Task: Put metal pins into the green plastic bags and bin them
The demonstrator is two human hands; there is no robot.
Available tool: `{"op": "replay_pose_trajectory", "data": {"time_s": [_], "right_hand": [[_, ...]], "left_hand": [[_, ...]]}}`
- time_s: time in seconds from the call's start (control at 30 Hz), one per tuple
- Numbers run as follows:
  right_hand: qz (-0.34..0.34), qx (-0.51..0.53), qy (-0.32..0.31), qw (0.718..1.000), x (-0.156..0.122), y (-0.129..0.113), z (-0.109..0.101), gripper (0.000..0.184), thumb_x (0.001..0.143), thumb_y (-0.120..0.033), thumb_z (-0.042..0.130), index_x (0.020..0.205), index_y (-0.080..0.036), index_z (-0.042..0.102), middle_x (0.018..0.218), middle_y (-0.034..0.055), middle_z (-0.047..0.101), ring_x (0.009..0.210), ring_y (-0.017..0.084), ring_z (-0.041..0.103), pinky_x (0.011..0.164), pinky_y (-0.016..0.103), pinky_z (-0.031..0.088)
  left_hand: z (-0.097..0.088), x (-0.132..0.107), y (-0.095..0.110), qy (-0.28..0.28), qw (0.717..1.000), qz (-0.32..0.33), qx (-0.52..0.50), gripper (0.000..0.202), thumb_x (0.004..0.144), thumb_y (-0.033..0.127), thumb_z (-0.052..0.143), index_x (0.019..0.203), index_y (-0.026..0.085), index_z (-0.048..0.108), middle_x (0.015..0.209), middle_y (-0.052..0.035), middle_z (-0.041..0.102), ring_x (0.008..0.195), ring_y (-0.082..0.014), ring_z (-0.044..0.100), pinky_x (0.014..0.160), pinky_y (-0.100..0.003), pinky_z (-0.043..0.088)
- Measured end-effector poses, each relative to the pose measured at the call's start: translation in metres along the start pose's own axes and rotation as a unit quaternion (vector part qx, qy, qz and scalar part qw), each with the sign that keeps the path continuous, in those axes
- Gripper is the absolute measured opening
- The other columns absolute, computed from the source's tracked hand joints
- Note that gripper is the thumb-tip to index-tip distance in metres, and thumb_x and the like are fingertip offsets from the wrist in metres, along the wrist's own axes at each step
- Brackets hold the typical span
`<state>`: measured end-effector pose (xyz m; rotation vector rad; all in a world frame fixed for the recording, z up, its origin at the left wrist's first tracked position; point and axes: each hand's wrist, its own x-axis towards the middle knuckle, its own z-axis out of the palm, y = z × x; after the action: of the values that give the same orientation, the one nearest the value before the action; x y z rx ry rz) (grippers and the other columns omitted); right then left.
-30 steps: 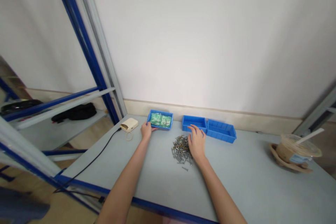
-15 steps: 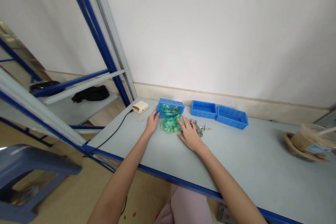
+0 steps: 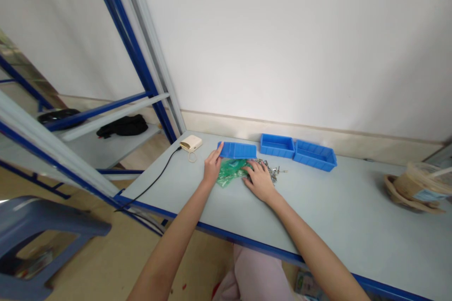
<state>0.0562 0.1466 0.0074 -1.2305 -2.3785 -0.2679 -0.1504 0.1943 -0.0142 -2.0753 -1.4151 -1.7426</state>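
Note:
My left hand [image 3: 212,167] grips the left end of a small blue plastic bin [image 3: 238,150]. That bin is tipped towards me, so its ribbed outside shows and its inside is hidden. Crumpled green see-through plastic [image 3: 229,172] lies on the table just in front of the bin; what it contains is too small to make out. With fingers spread, my right hand [image 3: 260,181] rests at the right edge of the green plastic. A loose heap of small metal pieces, like screws, [image 3: 274,173] sits beyond and beside its fingers, partly covered by them.
Two more blue bins [image 3: 277,146] stand end to end near the wall. A cream device [image 3: 191,143] with a black cable lies at the left. At the far right, a drink cup [image 3: 420,183] sits in a cardboard holder. A grey-blue stool [image 3: 56,225] is on the floor.
The held bin has turned over towards me, from showing its inside with green plastic to showing its outside. Both hands and the green plastic have shifted slightly right.

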Motion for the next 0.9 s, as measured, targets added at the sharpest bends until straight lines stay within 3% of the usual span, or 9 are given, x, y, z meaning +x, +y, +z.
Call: {"op": "replay_pose_trajectory", "data": {"time_s": [0.07, 0.2, 0.3, 0.5, 0.6, 0.7, 0.8, 0.9], "right_hand": [[0.018, 0.012, 0.014, 1.000, 0.001, -0.002, -0.002, 0.025, 0.086, -0.031, 0.044, 0.104, -0.021, 0.057, 0.121, 0.0079, 0.050, 0.114, 0.022, 0.041, 0.098, 0.040, 0.024], [0.047, 0.021, 0.026, 0.998, 0.001, -0.004, -0.003, 0.023, 0.087, -0.023, 0.040, 0.096, -0.021, 0.060, 0.113, 0.0058, 0.056, 0.103, 0.020, 0.047, 0.088, 0.035, 0.030], [0.049, 0.025, 0.021, 0.998, 0.001, -0.003, -0.001, 0.022, 0.086, -0.020, 0.041, 0.095, -0.021, 0.061, 0.110, 0.0055, 0.057, 0.101, 0.020, 0.047, 0.085, 0.034, 0.030], [0.046, 0.039, 0.023, 0.998, 0.000, -0.001, 0.003, 0.022, 0.085, -0.019, 0.042, 0.095, -0.022, 0.061, 0.108, 0.0043, 0.058, 0.099, 0.020, 0.048, 0.084, 0.033, 0.030], [0.047, 0.041, 0.026, 0.998, 0.000, 0.000, 0.003, 0.022, 0.085, -0.018, 0.042, 0.095, -0.023, 0.061, 0.107, 0.0029, 0.059, 0.098, 0.019, 0.049, 0.083, 0.033, 0.030], [0.046, 0.045, 0.031, 0.997, 0.001, 0.001, 0.003, 0.021, 0.084, -0.017, 0.044, 0.094, -0.023, 0.061, 0.106, 0.0015, 0.060, 0.098, 0.018, 0.049, 0.083, 0.032, 0.030], [0.051, 0.040, 0.047, 0.997, 0.002, 0.000, 0.004, 0.021, 0.084, -0.016, 0.044, 0.091, -0.023, 0.062, 0.103, 0.0015, 0.061, 0.097, 0.017, 0.050, 0.084, 0.033, 0.029], [0.077, 0.028, 0.074, 0.994, 0.003, -0.001, 0.004, 0.022, 0.084, -0.015, 0.043, 0.088, -0.023, 0.063, 0.097, 0.0023, 0.063, 0.094, 0.018, 0.051, 0.087, 0.035, 0.027]], "left_hand": [[0.000, -0.001, 0.000, 0.003, 1.000, 0.009, 0.008, 0.045, 0.086, 0.013, 0.036, 0.130, 0.019, 0.041, 0.088, -0.0054, 0.060, 0.077, -0.0119, 0.054, 0.075, -0.022, 0.043], [-0.003, 0.001, -0.003, 0.025, 0.999, -0.040, 0.017, 0.043, 0.087, 0.018, 0.034, 0.129, 0.017, 0.043, 0.089, -0.0065, 0.060, 0.076, -0.0127, 0.054, 0.077, -0.023, 0.043], [-0.008, 0.006, -0.006, 0.050, 0.996, -0.075, 0.016, 0.043, 0.087, 0.021, 0.033, 0.128, 0.016, 0.046, 0.087, -0.0063, 0.061, 0.074, -0.0137, 0.055, 0.077, -0.026, 0.043], [-0.015, 0.015, -0.006, 0.136, 0.986, -0.093, 0.029, 0.044, 0.085, 0.021, 0.034, 0.125, 0.013, 0.049, 0.100, -0.0100, 0.062, 0.087, -0.0175, 0.056, 0.084, -0.028, 0.042], [-0.018, 0.017, -0.009, 0.161, 0.981, -0.100, 0.028, 0.045, 0.083, 0.019, 0.034, 0.125, 0.013, 0.049, 0.102, -0.0100, 0.063, 0.084, -0.0172, 0.058, 0.083, -0.028, 0.043], [-0.020, 0.029, -0.016, 0.178, 0.972, -0.152, 0.025, 0.047, 0.081, 0.019, 0.034, 0.126, 0.013, 0.048, 0.102, -0.0096, 0.063, 0.076, -0.0160, 0.061, 0.079, -0.028, 0.046], [-0.021, 0.054, -0.024, 0.144, 0.961, -0.231, 0.053, 0.046, 0.081, 0.020, 0.034, 0.123, 0.012, 0.051, 0.093, -0.0103, 0.066, 0.067, -0.0169, 0.063, 0.077, -0.030, 0.047], [-0.018, 0.083, -0.030, 0.042, 0.952, -0.286, 0.103, 0.043, 0.081, 0.020, 0.034, 0.116, 0.008, 0.056, 0.081, -0.0121, 0.068, 0.069, -0.0199, 0.064, 0.078, -0.031, 0.046]]}}
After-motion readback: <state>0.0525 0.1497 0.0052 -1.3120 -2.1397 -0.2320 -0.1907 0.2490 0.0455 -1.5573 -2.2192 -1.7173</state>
